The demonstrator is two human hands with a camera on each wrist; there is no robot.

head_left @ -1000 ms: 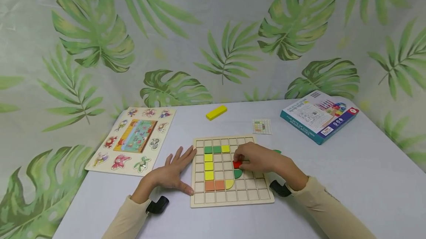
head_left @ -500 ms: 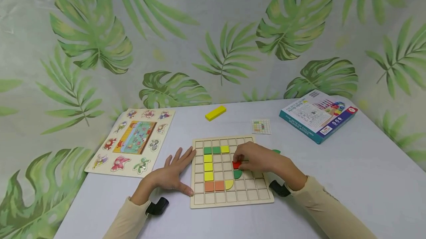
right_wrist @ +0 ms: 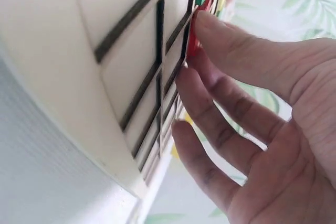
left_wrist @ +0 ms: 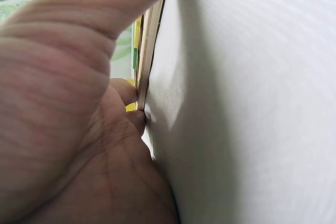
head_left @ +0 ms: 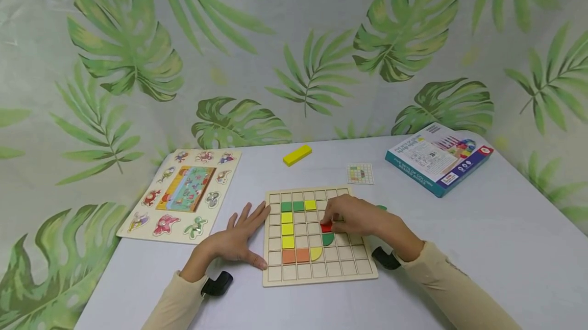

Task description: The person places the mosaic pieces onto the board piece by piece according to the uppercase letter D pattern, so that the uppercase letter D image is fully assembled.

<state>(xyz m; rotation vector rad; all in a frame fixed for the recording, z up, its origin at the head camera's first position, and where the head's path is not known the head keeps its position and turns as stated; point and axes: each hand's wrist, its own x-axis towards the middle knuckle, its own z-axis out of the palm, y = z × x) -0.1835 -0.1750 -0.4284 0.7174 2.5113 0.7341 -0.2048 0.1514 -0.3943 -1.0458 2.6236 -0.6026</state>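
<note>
A wooden grid board [head_left: 334, 268] lies flat on the white table. In the head view its left part bears green square tiles [head_left: 292, 206], several yellow square tiles [head_left: 287, 229], orange square tiles [head_left: 296, 256], a yellow quarter-round tile [head_left: 316, 254] and a green quarter-round tile [head_left: 328, 239]. My right hand [head_left: 356, 215] pinches a red tile [head_left: 326, 228] between thumb and finger, just above the green quarter-round; the right wrist view shows the red tile [right_wrist: 192, 40] at the grid. With fingers spread, my left hand [head_left: 236, 240] touches the board's left edge.
An animal picture puzzle [head_left: 176, 235] lies at the left. Behind the board are a yellow block [head_left: 297, 155] and a small pattern card [head_left: 360, 173]. A teal-sided box [head_left: 438, 159] lies at the back right. Part of a green piece [head_left: 382, 208] shows past my right hand.
</note>
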